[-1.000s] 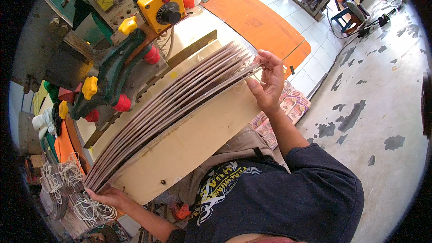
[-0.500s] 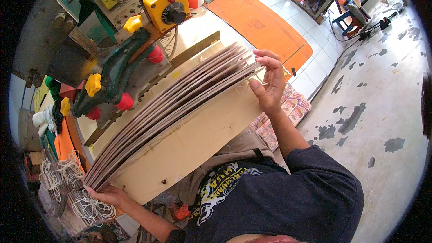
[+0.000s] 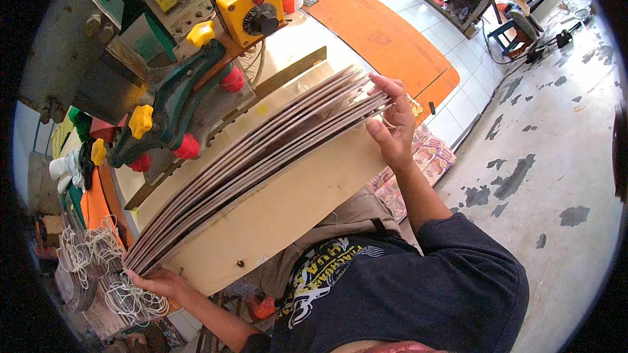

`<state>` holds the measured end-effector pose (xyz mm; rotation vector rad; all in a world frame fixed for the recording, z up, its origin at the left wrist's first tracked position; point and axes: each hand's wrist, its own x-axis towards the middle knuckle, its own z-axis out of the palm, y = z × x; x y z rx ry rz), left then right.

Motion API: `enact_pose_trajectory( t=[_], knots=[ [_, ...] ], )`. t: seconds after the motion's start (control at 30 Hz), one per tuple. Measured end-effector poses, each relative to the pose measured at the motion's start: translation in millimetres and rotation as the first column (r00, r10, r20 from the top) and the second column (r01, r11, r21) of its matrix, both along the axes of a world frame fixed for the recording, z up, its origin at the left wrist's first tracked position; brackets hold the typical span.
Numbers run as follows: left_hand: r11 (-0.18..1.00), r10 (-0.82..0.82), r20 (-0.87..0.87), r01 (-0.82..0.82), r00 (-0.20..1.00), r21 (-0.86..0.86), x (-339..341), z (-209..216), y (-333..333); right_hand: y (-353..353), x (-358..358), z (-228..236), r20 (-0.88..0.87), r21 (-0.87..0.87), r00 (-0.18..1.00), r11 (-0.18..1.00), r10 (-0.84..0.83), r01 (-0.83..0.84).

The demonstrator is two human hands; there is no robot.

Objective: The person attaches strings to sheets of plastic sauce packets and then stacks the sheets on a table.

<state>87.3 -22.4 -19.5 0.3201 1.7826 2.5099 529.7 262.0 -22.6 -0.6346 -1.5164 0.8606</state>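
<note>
Orange tabletop (image 3: 379,33) is stretching beyond a yellow control box (image 3: 239,10), while a long, bowed stack of sheets (image 3: 261,157) is spanning the cream tabletop (image 3: 311,193) between two hands. The left hand (image 3: 157,282) and right hand (image 3: 397,132) are each holding one end in a closed grip. Left edges are lying close together, but right edges are showing gaps, so the stack looks only partly closed up.

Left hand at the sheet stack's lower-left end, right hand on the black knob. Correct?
Right hand is wrong: head view shows it at the upper-right end of the sheet stack, not on the black knob. Left hand as stated.
</note>
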Motion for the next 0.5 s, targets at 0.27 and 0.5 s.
enact_pose_trajectory(
  t=[0.27,0.5],
  knots=[
    [1.000,-0.026,-0.013,0.026,1.000,-0.007,-8,-6,-6,4,-3,3,-0.080,0.045,0.997,0.999,-0.010,0.013],
    [1.000,-0.025,-0.030,0.025,0.999,0.000,0,-2,-1,7,1,-4,-0.093,0.008,0.995,0.999,0.034,-0.033]
  ],
)
